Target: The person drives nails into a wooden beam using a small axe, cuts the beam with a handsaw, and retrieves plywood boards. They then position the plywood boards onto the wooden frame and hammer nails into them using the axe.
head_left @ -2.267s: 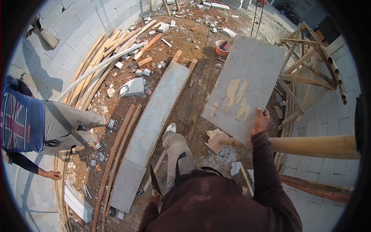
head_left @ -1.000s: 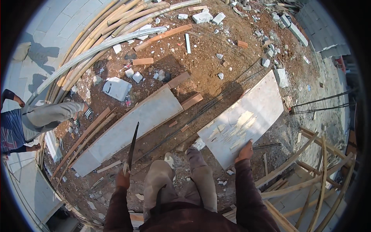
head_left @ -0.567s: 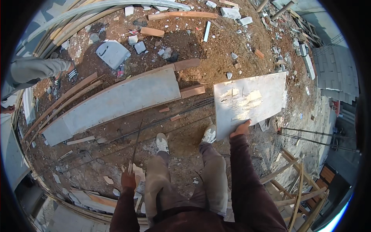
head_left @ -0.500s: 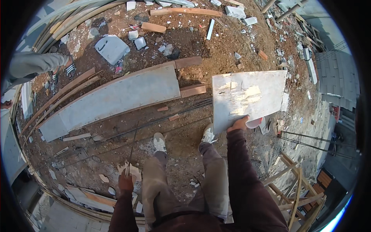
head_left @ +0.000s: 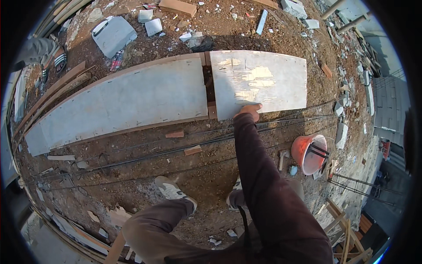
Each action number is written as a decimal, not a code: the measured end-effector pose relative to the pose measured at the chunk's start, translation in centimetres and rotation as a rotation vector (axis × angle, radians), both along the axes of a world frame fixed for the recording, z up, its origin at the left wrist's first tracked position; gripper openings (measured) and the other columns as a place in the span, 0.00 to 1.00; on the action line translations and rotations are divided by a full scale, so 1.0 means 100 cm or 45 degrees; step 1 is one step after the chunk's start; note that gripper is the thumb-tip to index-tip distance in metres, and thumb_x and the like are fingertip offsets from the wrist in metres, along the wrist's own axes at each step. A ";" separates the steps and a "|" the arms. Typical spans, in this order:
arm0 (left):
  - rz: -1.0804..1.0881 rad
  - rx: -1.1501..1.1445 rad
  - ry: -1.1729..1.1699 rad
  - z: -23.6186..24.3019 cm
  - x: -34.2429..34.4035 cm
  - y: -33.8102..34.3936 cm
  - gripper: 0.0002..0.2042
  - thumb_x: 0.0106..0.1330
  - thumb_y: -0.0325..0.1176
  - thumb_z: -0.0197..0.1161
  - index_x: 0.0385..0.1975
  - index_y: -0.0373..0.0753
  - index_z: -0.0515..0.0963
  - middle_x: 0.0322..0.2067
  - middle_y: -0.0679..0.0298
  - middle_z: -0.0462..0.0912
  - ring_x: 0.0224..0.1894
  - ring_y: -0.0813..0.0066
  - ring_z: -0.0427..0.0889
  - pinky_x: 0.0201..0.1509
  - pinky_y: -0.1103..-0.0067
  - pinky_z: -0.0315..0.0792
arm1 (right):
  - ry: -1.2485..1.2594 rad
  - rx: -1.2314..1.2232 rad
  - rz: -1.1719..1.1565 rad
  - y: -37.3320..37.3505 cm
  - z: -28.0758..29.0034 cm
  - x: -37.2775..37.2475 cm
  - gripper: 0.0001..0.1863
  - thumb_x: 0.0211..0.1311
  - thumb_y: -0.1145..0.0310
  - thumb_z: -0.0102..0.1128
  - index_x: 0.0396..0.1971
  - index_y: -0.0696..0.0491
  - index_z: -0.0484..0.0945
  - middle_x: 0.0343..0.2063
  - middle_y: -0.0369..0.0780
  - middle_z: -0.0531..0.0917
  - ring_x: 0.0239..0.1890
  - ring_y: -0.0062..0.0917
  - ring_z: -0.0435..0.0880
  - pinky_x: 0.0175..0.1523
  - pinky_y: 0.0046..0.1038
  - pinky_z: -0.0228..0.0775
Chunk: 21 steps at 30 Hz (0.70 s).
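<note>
A weathered plywood panel (head_left: 281, 75), its grey face flaked to pale wood in the middle, is held at its near edge by my right hand (head_left: 249, 111). The thumb lies on top and the other fingers are mostly hidden. To its left lies a long panel nailed onto a wooden frame (head_left: 127, 97), with a narrow gap between the two. Brown timber ends (head_left: 212, 110) show in that gap and run toward the held panel. Whether the panel rests fully on them I cannot tell. My left hand is out of view.
An orange bucket (head_left: 303, 152) with dark handles inside stands at the right, a hammer (head_left: 281, 159) beside it. Long steel bars (head_left: 176, 154) cross the dirt before my feet. White block pieces (head_left: 115, 36) lie at the far side. Someone's sandalled foot (head_left: 60, 60) shows far left.
My right hand has brought the plywood panel left, close against the end of the framed panel. The bucket has come into full view. My left hand has left the picture.
</note>
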State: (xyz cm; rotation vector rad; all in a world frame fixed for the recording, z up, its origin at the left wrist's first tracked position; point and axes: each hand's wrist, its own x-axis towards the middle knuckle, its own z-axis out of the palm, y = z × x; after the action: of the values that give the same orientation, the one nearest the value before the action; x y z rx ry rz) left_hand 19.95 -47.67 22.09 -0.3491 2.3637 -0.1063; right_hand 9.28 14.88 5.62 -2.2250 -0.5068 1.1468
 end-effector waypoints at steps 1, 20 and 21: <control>0.017 -0.008 0.000 -0.014 0.005 -0.006 0.24 0.70 0.38 0.57 0.63 0.36 0.68 0.50 0.44 0.76 0.53 0.47 0.77 0.56 0.60 0.70 | -0.114 -0.036 0.031 -0.001 -0.012 -0.005 0.47 0.66 0.33 0.40 0.51 0.72 0.72 0.50 0.60 0.78 0.52 0.50 0.79 0.57 0.43 0.72; 0.178 -0.029 0.021 -0.162 0.029 -0.104 0.23 0.70 0.38 0.56 0.62 0.34 0.69 0.53 0.45 0.76 0.55 0.51 0.77 0.58 0.62 0.71 | -0.954 0.026 2.006 0.159 -0.001 0.081 0.51 0.42 0.22 0.60 0.36 0.66 0.83 0.38 0.56 0.85 0.44 0.43 0.85 0.48 0.38 0.76; 0.187 -0.033 0.017 -0.165 0.027 -0.110 0.23 0.70 0.38 0.56 0.62 0.34 0.69 0.53 0.45 0.76 0.55 0.51 0.77 0.58 0.62 0.71 | -1.183 0.303 1.857 0.176 0.004 0.081 0.50 0.42 0.24 0.63 0.42 0.64 0.80 0.38 0.55 0.85 0.44 0.44 0.85 0.49 0.40 0.76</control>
State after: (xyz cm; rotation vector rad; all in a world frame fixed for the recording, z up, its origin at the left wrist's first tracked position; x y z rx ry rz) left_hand 22.67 -58.65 5.60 -0.5356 2.3431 -0.0656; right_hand 17.40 32.49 5.99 -1.8514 -2.7115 0.3365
